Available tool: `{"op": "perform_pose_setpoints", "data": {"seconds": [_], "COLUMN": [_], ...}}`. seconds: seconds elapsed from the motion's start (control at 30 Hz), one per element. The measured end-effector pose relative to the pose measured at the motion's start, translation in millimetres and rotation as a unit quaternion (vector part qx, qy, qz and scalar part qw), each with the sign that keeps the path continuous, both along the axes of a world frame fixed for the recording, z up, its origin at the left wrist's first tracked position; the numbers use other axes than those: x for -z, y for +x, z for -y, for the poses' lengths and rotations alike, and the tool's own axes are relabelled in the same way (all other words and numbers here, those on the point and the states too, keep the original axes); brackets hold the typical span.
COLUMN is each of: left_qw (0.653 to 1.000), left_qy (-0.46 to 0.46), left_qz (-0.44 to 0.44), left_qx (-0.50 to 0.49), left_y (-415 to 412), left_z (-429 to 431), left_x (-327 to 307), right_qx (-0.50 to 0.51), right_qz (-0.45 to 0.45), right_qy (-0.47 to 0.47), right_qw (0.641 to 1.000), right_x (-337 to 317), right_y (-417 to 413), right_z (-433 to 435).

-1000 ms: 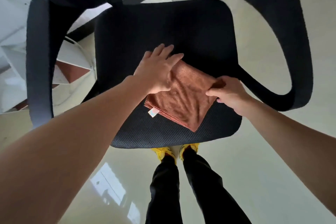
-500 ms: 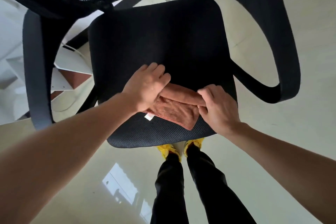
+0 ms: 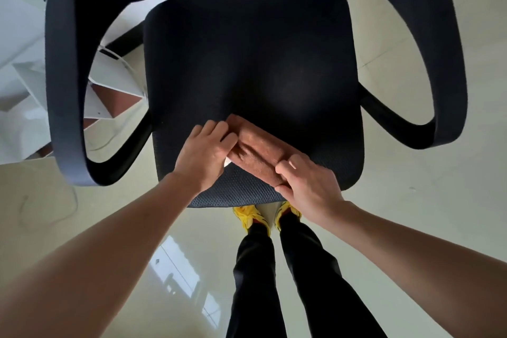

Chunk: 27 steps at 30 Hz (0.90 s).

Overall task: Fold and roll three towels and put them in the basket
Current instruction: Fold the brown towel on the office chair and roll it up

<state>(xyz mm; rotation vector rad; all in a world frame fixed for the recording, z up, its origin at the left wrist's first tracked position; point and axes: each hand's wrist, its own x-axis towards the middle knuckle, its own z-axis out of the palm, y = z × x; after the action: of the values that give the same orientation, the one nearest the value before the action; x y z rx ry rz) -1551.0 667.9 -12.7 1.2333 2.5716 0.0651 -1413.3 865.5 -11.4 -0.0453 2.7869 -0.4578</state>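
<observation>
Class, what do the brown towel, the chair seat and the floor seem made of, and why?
Brown towel: soft matt cloth, perhaps microfibre; it creases in a roll.
Chair seat: black mesh fabric; dotted weave near front edge.
Floor: glossy, likely tile; reflections.

Head camera looks steeply down onto chair seat (image 3: 247,63).
</observation>
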Motion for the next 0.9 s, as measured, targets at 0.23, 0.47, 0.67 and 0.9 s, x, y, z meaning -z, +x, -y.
{"op": "perform_pose_setpoints", "data": {"seconds": [0.23,0.47,0.67,0.9], "left_qw": [1.0,0.989,0.975,0.966], "left_qy": [-0.025,-0.003,-0.043,-0.085], "left_qz": [-0.002,0.116,0.214,0.231], "left_qx": [0.01,0.088,0.035,0.072], "left_y": [-4,-18,-16,-32], "left_z": [-11,-39,-28,-30], "left_x": [-8,8,24,25], "right_qx": [0.015,0.077,0.063,0.078], "right_qz": [0.01,0.039,0.056,0.097], "right_qy": [0.013,0.011,0.045,0.036], "right_qw": [1.0,0.996,0.995,0.992], "right_x": [10,27,28,38], "right_y": [-3,-15,-11,-16], "right_z": [-2,-5,13,21]}}
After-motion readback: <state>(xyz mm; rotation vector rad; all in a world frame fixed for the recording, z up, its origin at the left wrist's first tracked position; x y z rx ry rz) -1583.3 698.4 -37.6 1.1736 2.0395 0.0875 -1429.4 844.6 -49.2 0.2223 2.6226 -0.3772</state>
